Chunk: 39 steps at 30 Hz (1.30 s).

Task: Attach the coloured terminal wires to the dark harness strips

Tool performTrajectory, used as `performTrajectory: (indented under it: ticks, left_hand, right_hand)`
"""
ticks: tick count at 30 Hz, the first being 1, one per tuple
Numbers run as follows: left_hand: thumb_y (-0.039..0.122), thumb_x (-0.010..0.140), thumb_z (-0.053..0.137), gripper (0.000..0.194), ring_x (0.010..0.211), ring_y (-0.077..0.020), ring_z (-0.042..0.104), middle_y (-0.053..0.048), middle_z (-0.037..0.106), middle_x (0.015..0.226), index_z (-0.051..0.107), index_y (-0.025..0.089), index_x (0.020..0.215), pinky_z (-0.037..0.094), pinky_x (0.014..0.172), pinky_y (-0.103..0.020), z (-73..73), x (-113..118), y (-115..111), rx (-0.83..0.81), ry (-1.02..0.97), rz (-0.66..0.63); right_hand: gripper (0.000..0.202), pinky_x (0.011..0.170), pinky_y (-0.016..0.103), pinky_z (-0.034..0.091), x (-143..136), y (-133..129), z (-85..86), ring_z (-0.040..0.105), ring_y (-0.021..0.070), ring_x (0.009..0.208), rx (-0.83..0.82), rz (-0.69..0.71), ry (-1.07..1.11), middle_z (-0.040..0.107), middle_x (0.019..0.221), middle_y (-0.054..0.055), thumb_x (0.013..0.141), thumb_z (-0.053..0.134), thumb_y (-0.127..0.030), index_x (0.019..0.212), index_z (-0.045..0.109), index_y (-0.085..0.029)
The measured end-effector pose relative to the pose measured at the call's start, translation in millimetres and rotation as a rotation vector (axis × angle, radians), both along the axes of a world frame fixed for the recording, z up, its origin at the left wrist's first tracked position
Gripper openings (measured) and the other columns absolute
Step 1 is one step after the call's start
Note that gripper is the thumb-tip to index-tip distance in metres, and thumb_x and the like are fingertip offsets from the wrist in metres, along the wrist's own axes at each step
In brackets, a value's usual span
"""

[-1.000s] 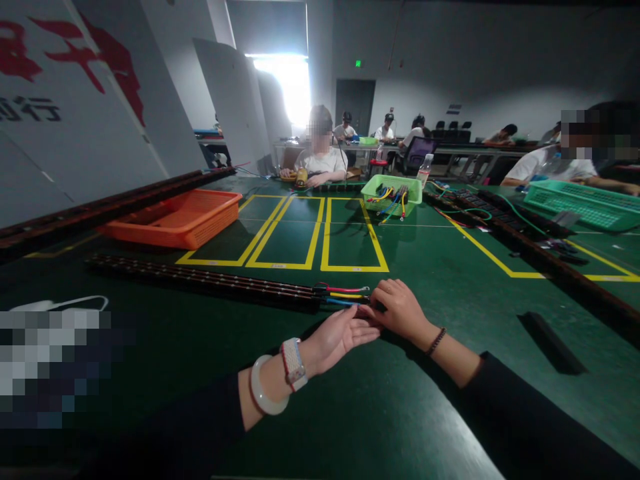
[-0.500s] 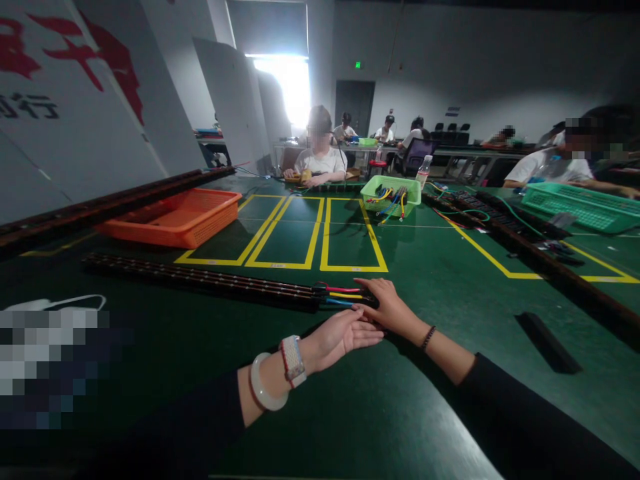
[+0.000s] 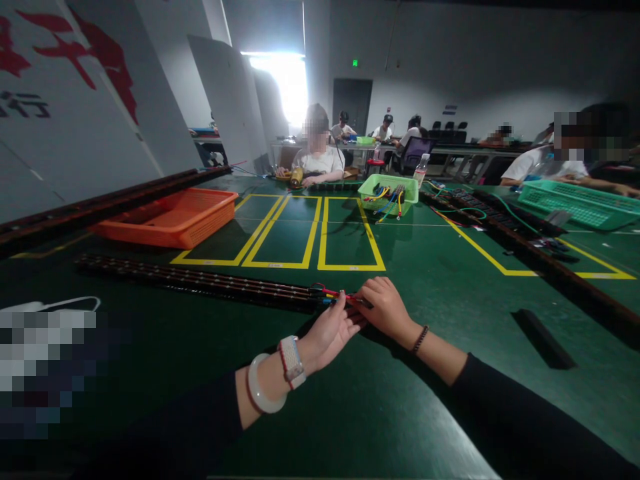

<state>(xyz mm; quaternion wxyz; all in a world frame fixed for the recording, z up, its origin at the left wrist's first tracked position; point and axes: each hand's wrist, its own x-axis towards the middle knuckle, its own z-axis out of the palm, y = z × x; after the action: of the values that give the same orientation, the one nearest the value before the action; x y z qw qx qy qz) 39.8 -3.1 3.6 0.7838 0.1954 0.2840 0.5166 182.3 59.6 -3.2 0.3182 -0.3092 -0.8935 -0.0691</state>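
A long dark bundle of strips (image 3: 200,281) lies across the green table, with red, yellow and blue wires (image 3: 327,293) coming out of its right end. My left hand (image 3: 333,331) is palm up under the wires, its thumb raised against them and its fingers reaching below my right hand. Curled over the wire ends, my right hand (image 3: 384,305) has its fingers pressed together on the wires. The wire tips are hidden between the two hands.
An orange basket (image 3: 210,220) stands at the left beside a long dark rail (image 3: 100,200). A light green basket (image 3: 373,193) holds wires. A black strip (image 3: 543,339) lies at the right. A person (image 3: 318,160) sits across the table.
My right hand has curled its fingers round the wire ends. My left hand has moved slightly left, and its thumb has come up against the wires.
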Motion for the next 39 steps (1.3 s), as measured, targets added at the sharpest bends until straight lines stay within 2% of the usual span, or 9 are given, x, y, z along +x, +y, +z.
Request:
performTrajectory:
  ticks: [5, 10, 13, 18, 23, 29, 31, 35, 39]
  left_hand:
    - [0.035, 0.093, 0.042, 0.027, 0.099, -0.0161, 0.059, -0.011, 0.062, 0.102, 0.055, 0.012, 0.095, 0.04, 0.099, -0.036, 2.5, 0.8, 0.9, 0.017, -0.059, 0.055]
    - [0.035, 0.093, 0.04, 0.029, 0.088, -0.0139, 0.06, -0.008, 0.062, 0.089, 0.054, 0.012, 0.084, 0.042, 0.096, -0.034, 1.5, 0.3, 0.2, -0.027, -0.029, 0.065]
    - [0.037, 0.093, 0.04, 0.029, 0.087, -0.014, 0.059, -0.008, 0.061, 0.085, 0.053, 0.012, 0.084, 0.041, 0.098, -0.034, 1.6, 0.1, -0.3, -0.03, -0.026, 0.057]
    - [0.038, 0.092, 0.042, 0.029, 0.102, -0.0183, 0.059, -0.014, 0.061, 0.102, 0.052, 0.011, 0.095, 0.039, 0.102, -0.036, 3.9, -0.7, -0.7, -0.023, 0.013, 0.022]
    - [0.041, 0.093, 0.039, 0.038, 0.108, -0.0218, 0.058, -0.02, 0.06, 0.112, 0.052, 0.008, 0.105, 0.04, 0.102, -0.036, 4.1, -1.1, -1.2, -0.017, 0.043, -0.002]
    - [0.038, 0.093, 0.037, 0.042, 0.103, -0.0238, 0.061, -0.023, 0.062, 0.104, 0.05, 0.003, 0.111, 0.042, 0.102, -0.038, 6.5, -0.9, -2.4, -0.054, 0.085, 0.032]
    - [0.039, 0.093, 0.037, 0.043, 0.102, -0.0246, 0.062, -0.024, 0.063, 0.104, 0.051, 0.002, 0.109, 0.042, 0.102, -0.04, 7.5, -1.4, -2.6, -0.041, 0.092, 0.019]
    - [0.044, 0.092, 0.036, 0.05, 0.103, -0.0261, 0.062, -0.027, 0.061, 0.108, 0.058, -0.001, 0.1, 0.041, 0.103, -0.039, 7.1, -3.0, -2.3, -0.003, 0.076, -0.075]
    - [0.045, 0.091, 0.038, 0.051, 0.105, -0.0259, 0.06, -0.026, 0.06, 0.111, 0.057, -0.001, 0.102, 0.04, 0.104, -0.038, 4.3, -3.5, -2.1, 0.001, 0.05, -0.083]
  right_hand:
    - [0.027, 0.075, 0.033, 0.037, 2.3, -4.3, 3.7, 0.046, 0.0175, 0.071, 0.134, 0.126, -0.13, 0.057, 0.072, 0.005, 0.093, 0.043, -0.018, 0.076, 0.063, -0.019]
    - [0.023, 0.077, 0.033, 0.04, 9.6, -2.4, 8.5, 0.05, 0.0179, 0.076, 0.13, 0.246, -0.184, 0.061, 0.08, 0.007, 0.093, 0.044, -0.019, 0.087, 0.066, -0.018]
    - [0.019, 0.079, 0.035, 0.04, 13.7, -0.8, 9.8, 0.052, 0.0187, 0.082, 0.088, 0.229, -0.138, 0.063, 0.089, 0.007, 0.092, 0.048, -0.024, 0.098, 0.065, -0.019]
    - [0.022, 0.077, 0.034, 0.039, 15.5, 1.5, 9.4, 0.053, 0.0194, 0.082, -0.099, 0.127, -0.031, 0.062, 0.086, 0.007, 0.089, 0.054, -0.038, 0.091, 0.062, -0.017]
    - [0.025, 0.075, 0.034, 0.039, 13.4, 3.4, 6.9, 0.052, 0.0179, 0.075, -0.264, 0.127, 0.065, 0.061, 0.074, 0.005, 0.09, 0.051, -0.037, 0.079, 0.063, -0.018]
    - [0.036, 0.056, 0.026, 0.041, 7.9, 14.9, -4.1, 0.054, 0.0142, 0.062, -0.874, 0.081, 0.413, 0.06, 0.068, 0.001, 0.082, 0.057, -0.052, 0.074, 0.06, -0.017]
    - [0.038, 0.054, 0.025, 0.04, 5.0, 21.1, -6.3, 0.052, 0.0132, 0.059, -0.987, 0.085, 0.488, 0.06, 0.066, 0.0, 0.079, 0.059, -0.054, 0.076, 0.06, -0.016]
    - [0.038, 0.059, 0.025, 0.042, 0.3, 33.0, -7.0, 0.054, 0.0136, 0.064, -0.99, 0.076, 0.585, 0.06, 0.069, 0.0, 0.075, 0.063, -0.054, 0.076, 0.06, -0.016]
    - [0.037, 0.061, 0.026, 0.042, 3.0, 35.3, -7.6, 0.053, 0.0138, 0.064, -0.915, 0.056, 0.56, 0.06, 0.07, 0.001, 0.075, 0.064, -0.052, 0.074, 0.058, -0.016]
